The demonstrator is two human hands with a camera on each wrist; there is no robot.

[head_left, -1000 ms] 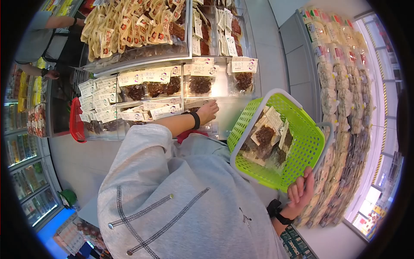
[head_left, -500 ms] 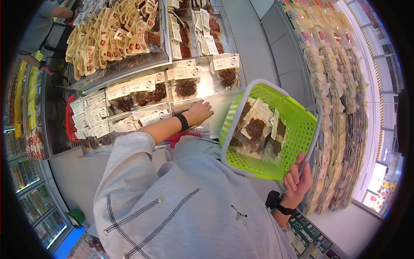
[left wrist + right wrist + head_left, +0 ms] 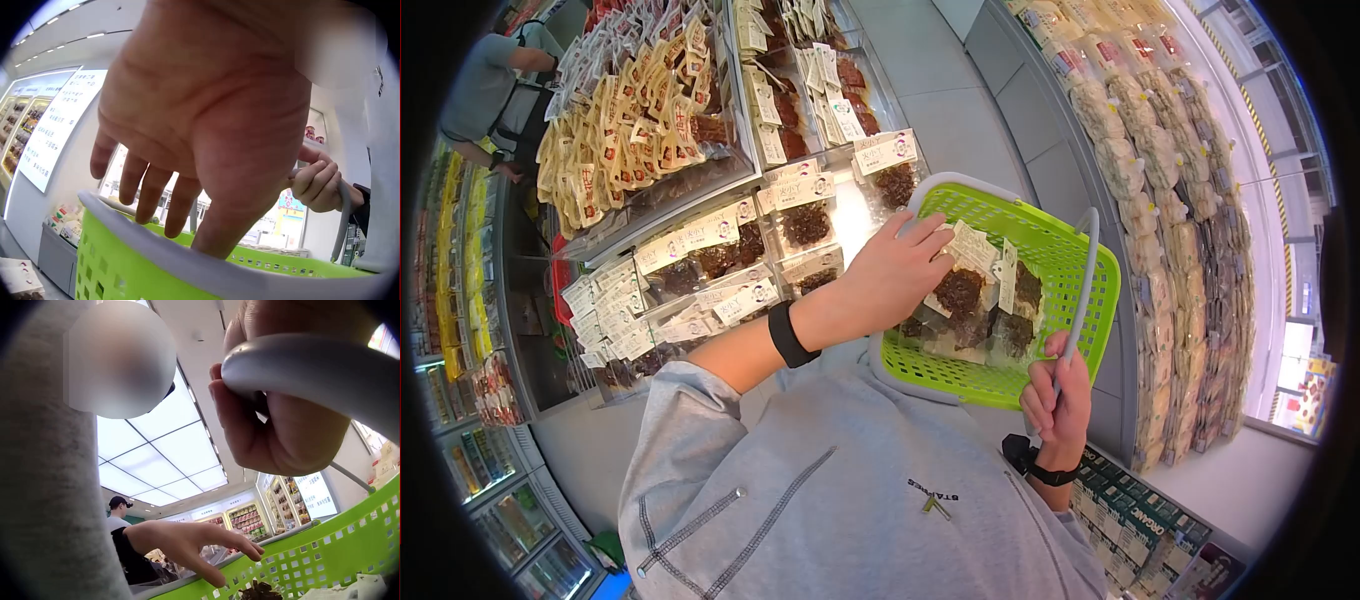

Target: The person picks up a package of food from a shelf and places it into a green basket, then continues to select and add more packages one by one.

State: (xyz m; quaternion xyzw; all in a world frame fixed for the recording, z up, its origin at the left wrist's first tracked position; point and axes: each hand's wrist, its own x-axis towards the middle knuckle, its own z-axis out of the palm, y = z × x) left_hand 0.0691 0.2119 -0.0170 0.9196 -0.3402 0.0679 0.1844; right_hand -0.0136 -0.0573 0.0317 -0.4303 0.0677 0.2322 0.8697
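Note:
My right hand (image 3: 1058, 395) curls its fingers round the grey handle (image 3: 1088, 265) of a green plastic shopping basket (image 3: 1097, 300). Clear packs of dark brown dried meat (image 3: 960, 293) with white label cards lie inside the basket. My left hand (image 3: 895, 275) hangs over the basket's left rim, palm down. Its fingers (image 3: 153, 194) point down, spread and holding nothing, as the left wrist view shows. In the right wrist view the thumb and fingers of that same hand stand apart just above the packs.
Left of the basket, a lit display tray holds labelled meat packs (image 3: 805, 222). Behind it rises a bin heaped with small cream packets (image 3: 630, 140). A rack of bagged dry goods (image 3: 1170, 240) lines the right side. A person (image 3: 485, 95) stands at the far left.
My left hand has moved right from the display tray to above the basket. My right hand has come up with the handle, which now stands higher. The head view has shifted and turned.

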